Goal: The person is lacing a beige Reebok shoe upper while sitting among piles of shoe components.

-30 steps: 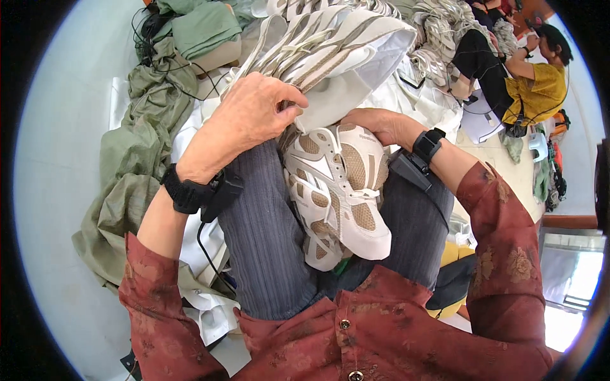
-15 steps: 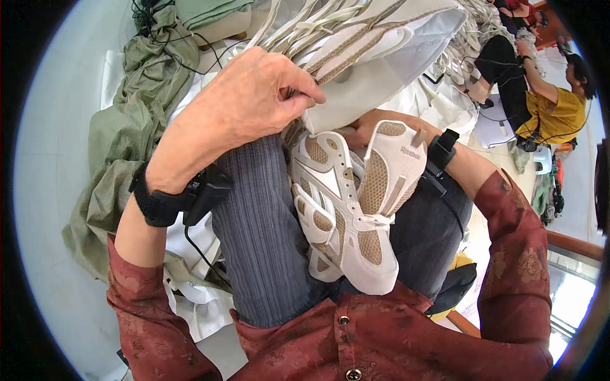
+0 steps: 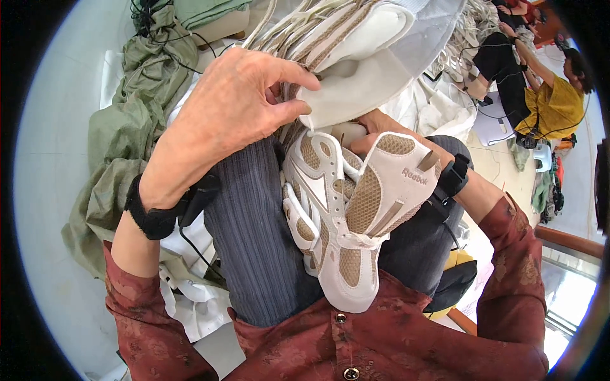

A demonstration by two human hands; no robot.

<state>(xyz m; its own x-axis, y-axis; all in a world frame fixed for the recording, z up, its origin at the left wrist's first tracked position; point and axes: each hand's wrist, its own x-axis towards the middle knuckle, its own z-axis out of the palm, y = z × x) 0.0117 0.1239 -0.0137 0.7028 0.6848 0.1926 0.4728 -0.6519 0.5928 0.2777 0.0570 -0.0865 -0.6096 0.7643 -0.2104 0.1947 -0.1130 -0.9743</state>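
Note:
A white and beige shoe upper (image 3: pixel 348 216), with mesh panels and no sole, hangs toe-down between my knees. My right hand (image 3: pixel 383 126) is closed at its top opening, the fingertips hidden behind the upper and a white lining. Above it lies a bundle of more uppers (image 3: pixel 330 41), layered together with white linings (image 3: pixel 356 89) showing. My left hand (image 3: pixel 235 95) reaches to the near left edge of this bundle. Its thumb and forefinger are apart, with nothing visible between them; the other fingers are hidden.
Crumpled green cloth (image 3: pixel 136 120) lies to the left, with black cables near it. White material (image 3: pixel 438 105) is spread beyond my right knee. At the far right a person in a yellow top (image 3: pixel 553 108) sits beside a heap of pale pieces (image 3: pixel 467 38).
My left thumb and forefinger have parted from a pinch. The shoe upper has slid toward me and slightly left, its tongue tipping right. The bundle's top layers have shifted.

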